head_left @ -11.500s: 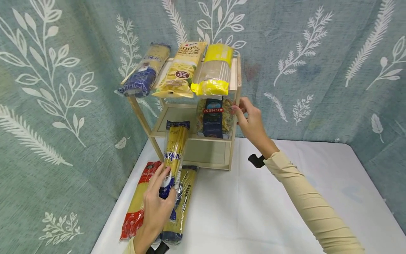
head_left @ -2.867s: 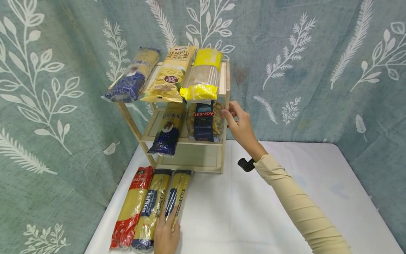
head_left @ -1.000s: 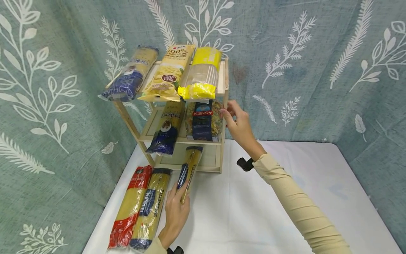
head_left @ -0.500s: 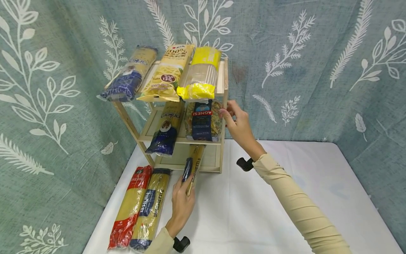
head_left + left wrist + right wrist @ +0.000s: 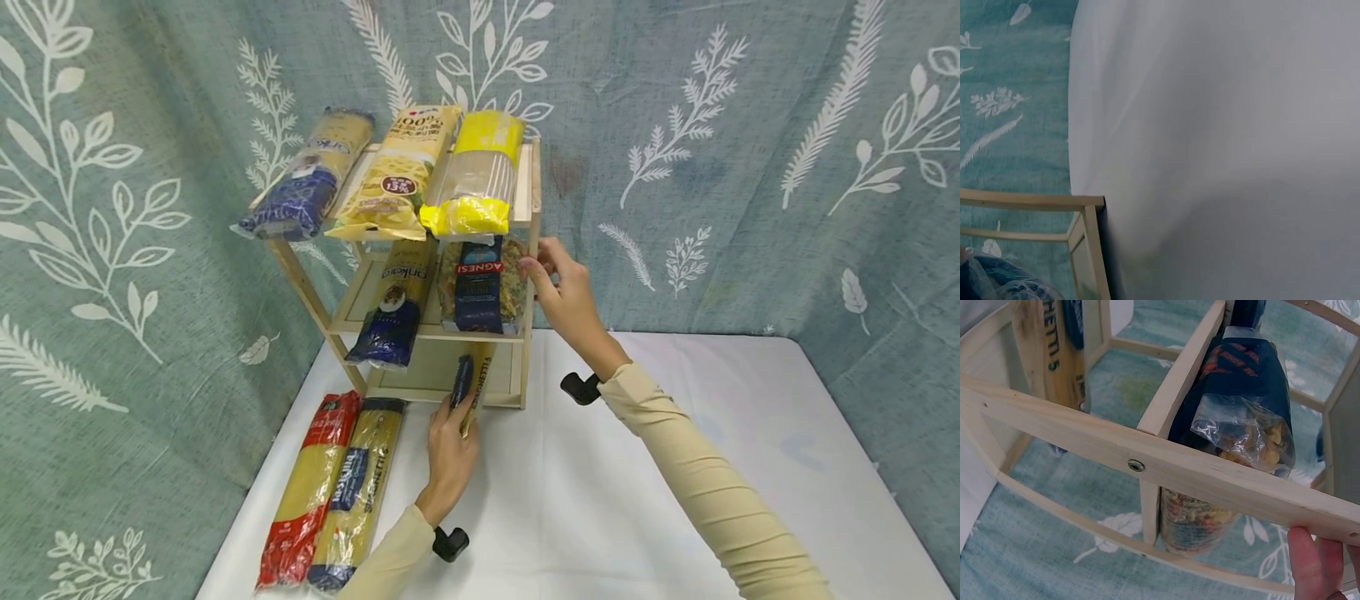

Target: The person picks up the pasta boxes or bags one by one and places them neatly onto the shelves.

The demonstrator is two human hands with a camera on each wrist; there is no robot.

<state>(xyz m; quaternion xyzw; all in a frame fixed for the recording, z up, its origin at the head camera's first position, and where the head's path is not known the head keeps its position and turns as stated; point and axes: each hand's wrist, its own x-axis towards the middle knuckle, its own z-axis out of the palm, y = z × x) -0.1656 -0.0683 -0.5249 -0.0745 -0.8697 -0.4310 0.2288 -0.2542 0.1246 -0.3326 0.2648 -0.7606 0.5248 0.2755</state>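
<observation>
My left hand (image 5: 452, 454) grips the near end of a spaghetti packet (image 5: 482, 373), whose far end reaches into the bottom level of a wooden shelf rack (image 5: 317, 302). The right wrist view shows the same spaghetti packet (image 5: 1054, 356) inside the rack's frame. My right hand (image 5: 566, 292) holds the rack's right front post, fingertips on the wood in the right wrist view. Beside that post, an Agnesi pasta bag (image 5: 480, 292) stands on the middle shelf, left of it a blue-ended Ankara packet (image 5: 393, 308). The left wrist view shows the rack's corner (image 5: 1088, 203) but not the held packet.
Across the top shelf lie a blue-ended packet (image 5: 311, 179), a cream noodle packet (image 5: 397, 179) and a yellow-ended packet (image 5: 480, 167). A red-ended packet (image 5: 307, 492) and another spaghetti packet (image 5: 356, 496) lie on the white tabletop (image 5: 637, 500) at left. A patterned curtain (image 5: 675, 125) hangs behind.
My left hand has taken the spaghetti packet from the table and moved it up and right into the bottom level. Earlier, the Ankara packet went onto the middle shelf. The right hand stays.
</observation>
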